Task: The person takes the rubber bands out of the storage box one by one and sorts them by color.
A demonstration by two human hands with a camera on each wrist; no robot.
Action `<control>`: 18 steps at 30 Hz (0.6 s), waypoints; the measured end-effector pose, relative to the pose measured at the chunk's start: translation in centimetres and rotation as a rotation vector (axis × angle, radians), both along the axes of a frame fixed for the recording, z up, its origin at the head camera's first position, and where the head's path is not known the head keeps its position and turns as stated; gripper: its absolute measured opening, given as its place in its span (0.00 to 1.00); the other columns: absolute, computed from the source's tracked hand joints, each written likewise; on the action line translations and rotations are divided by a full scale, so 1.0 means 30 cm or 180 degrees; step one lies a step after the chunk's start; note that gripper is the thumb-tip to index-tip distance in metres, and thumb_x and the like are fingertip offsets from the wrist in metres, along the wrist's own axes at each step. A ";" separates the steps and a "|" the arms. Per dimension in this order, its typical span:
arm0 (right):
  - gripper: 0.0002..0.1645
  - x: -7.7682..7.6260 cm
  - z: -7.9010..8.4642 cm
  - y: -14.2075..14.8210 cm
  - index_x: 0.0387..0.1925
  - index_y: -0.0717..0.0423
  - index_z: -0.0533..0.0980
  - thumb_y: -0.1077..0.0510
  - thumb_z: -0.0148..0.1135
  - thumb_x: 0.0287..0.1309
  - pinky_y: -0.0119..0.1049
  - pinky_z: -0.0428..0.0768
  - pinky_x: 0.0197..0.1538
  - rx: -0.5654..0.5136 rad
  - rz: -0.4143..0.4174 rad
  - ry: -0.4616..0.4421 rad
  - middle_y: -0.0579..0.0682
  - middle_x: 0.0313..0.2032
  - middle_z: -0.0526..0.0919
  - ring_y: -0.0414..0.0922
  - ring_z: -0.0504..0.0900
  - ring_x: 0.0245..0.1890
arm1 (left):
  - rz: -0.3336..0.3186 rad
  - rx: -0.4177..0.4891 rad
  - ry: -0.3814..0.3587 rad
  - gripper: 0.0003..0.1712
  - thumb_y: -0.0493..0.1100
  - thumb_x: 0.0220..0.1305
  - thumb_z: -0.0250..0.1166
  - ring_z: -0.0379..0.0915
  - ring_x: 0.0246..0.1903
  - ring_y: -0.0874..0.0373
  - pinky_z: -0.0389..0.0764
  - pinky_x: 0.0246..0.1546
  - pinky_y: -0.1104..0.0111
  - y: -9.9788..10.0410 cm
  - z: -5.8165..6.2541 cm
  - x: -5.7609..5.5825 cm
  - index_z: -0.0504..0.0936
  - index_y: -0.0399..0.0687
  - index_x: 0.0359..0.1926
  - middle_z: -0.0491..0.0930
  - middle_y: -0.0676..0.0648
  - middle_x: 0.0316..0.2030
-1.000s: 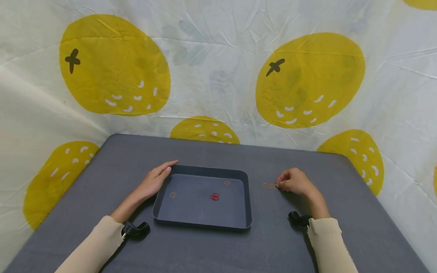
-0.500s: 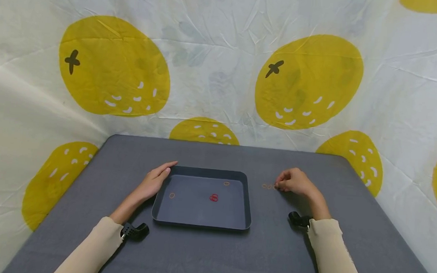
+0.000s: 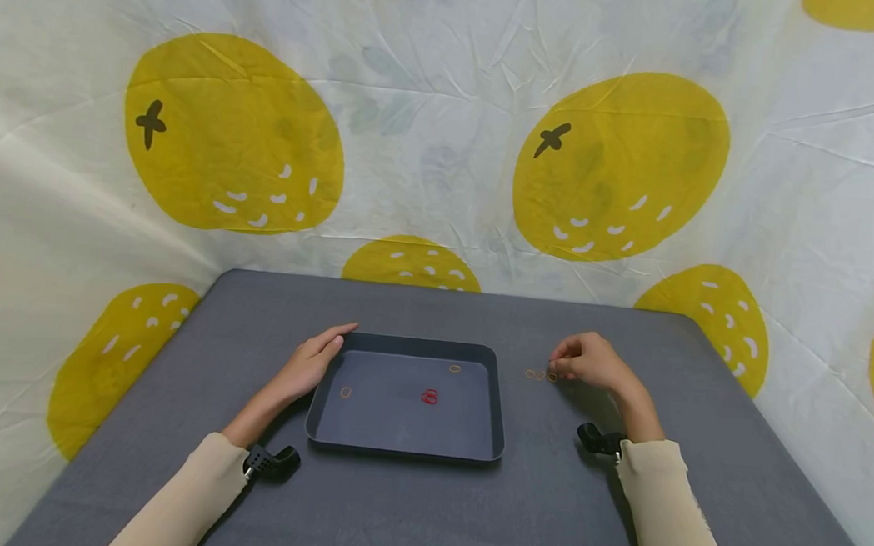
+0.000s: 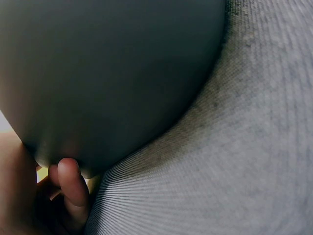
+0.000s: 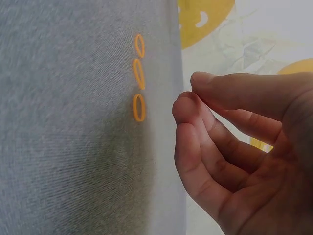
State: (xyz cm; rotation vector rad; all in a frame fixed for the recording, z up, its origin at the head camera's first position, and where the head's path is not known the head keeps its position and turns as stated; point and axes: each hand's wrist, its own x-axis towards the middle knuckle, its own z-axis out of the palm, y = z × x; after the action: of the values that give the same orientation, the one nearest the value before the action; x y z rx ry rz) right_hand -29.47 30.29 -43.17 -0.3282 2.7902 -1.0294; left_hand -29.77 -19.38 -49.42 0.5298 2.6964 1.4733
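My left hand (image 3: pixel 307 365) grips the left wall of a dark grey tray (image 3: pixel 403 452); in the left wrist view its curled fingers (image 4: pixel 71 178) show at the edge of the tray (image 4: pixel 122 73). Inside lie a tangle of red rubber bands (image 3: pixel 429 397) and two orange bands, one rubber band (image 3: pixel 345 393) at left, another rubber band (image 3: pixel 455 368) at back right. To the right of the tray, three orange rubber bands (image 5: pixel 139 107) lie in a row on the cloth. Just above the row's right end hovers my right hand (image 3: pixel 589 362), fingers loosely bent, nothing visible between them.
A grey cloth covers the table (image 3: pixel 422 514). Behind it and at both sides hangs a pale curtain (image 3: pixel 430 139) printed with big yellow fruit. A black wrist camera (image 3: pixel 273 462) sticks out at the left cuff, and another wrist camera (image 3: pixel 598 440) at the right.
My right hand has lifted slightly from the cloth, and the rightmost orange band, partly covered by its fingertips before, now shows more fully. My left hand and the tray stay in place.
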 end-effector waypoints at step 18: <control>0.07 0.014 0.054 -0.030 0.39 0.64 0.86 0.62 0.67 0.65 0.36 0.77 0.33 0.0119 0.0072 0.0147 0.52 0.28 0.87 0.43 0.79 0.28 | 0.0013 0.0002 0.0056 0.26 0.51 0.85 0.44 0.59 0.77 0.39 0.61 0.74 0.39 0.003 -0.003 -0.003 0.68 0.54 0.77 0.66 0.42 0.76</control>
State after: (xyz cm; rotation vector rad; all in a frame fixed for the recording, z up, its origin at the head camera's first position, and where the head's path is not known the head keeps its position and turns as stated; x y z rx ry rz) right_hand -29.06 29.39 -41.55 -0.3829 2.8358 -0.9756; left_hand -29.85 -19.29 -49.51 0.5401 2.7119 1.4775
